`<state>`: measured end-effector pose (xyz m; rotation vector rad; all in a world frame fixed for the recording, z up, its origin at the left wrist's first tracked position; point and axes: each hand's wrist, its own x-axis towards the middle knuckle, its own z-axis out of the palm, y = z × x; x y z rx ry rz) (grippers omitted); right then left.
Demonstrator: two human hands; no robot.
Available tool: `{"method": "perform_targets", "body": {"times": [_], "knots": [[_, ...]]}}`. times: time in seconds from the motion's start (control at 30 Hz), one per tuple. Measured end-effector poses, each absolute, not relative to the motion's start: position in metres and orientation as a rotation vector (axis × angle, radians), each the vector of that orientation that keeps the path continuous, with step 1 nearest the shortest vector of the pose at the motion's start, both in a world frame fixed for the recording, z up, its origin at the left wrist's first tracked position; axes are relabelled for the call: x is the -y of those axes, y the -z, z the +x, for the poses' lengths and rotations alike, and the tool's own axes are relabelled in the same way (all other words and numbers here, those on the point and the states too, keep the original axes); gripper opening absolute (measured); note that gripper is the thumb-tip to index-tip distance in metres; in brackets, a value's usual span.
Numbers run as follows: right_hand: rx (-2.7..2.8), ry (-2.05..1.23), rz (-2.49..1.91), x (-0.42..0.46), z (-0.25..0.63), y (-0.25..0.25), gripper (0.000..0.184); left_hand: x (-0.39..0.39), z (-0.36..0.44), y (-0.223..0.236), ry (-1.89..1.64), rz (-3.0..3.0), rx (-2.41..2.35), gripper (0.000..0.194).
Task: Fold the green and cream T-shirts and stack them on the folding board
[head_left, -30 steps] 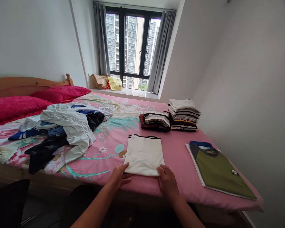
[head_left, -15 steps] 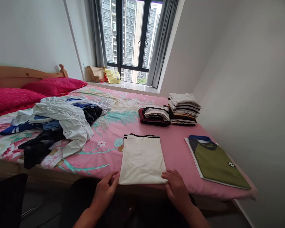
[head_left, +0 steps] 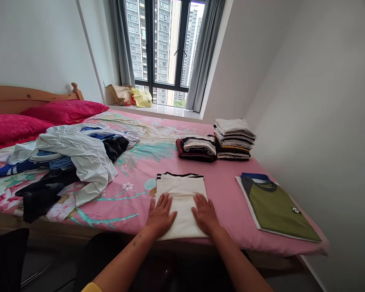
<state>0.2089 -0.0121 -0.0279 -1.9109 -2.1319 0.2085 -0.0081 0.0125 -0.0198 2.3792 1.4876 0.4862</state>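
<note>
A folded cream garment with black trim along its far edge (head_left: 182,194) lies flat at the bed's front edge; its exact kind does not show. My left hand (head_left: 160,217) rests palm down on its left side, fingers stretched out. On the right side my right hand (head_left: 205,214) lies flat too, with its fingers spread. Neither hand grips anything. Between the two hands a strip of the cream cloth stays visible.
Loose, crumpled clothes (head_left: 76,150) cover the left of the bed (head_left: 134,219). Folded dark clothes (head_left: 197,149) and a taller folded stack (head_left: 234,138) stand at the back. A folded olive shirt (head_left: 280,205) lies right. Red pillows (head_left: 67,111) sit back left.
Both hands have moved from the near corners of the cream garment up onto its surface and now lie flat. The camera view has shifted slightly.
</note>
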Motion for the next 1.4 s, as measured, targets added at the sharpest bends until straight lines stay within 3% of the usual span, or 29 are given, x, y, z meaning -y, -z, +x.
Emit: {"method": "perform_targets", "body": {"times": [0.1, 0.2, 0.3, 0.43, 0.6, 0.77, 1.03, 1.23, 1.4], "knots": [[2.033, -0.262, -2.129, 0.011, 0.213, 0.032, 0.058, -0.008, -0.008, 0.023, -0.411, 2.300, -1.718, 0.069], [2.031, -0.296, -2.119, 0.010, 0.209, 0.020, 0.055, -0.011, -0.005, 0.011, -0.405, 2.299, -1.710, 0.063], [2.094, -0.227, -1.907, 0.005, 0.202, 0.003, 0.045, -0.022, 0.000, -0.006, -0.459, 2.456, -1.457, 0.049], [2.297, -0.233, -1.622, -0.011, 0.198, -0.003, 0.042, -0.045, 0.005, -0.013, -0.346, 2.553, -1.120, 0.047], [2.061, -0.278, -2.120, -0.028, 0.208, 0.019, 0.065, -0.065, 0.004, 0.011, -0.322, 2.373, -1.631, 0.066], [2.004, -0.272, -2.172, -0.029, 0.209, 0.026, 0.066, -0.062, 0.004, 0.019, -0.370, 2.341, -1.810, 0.070], [2.254, -0.198, -1.697, -0.050, 0.203, 0.011, 0.047, -0.078, 0.018, -0.010, -0.355, 2.586, -1.191, 0.051], [2.044, -0.284, -2.108, -0.068, 0.211, 0.028, 0.064, -0.105, 0.015, 0.016, -0.288, 2.266, -1.786, 0.068], [2.018, -0.254, -2.201, -0.070, 0.210, 0.033, 0.067, -0.106, 0.015, 0.028, -0.347, 2.265, -1.867, 0.070]]}}
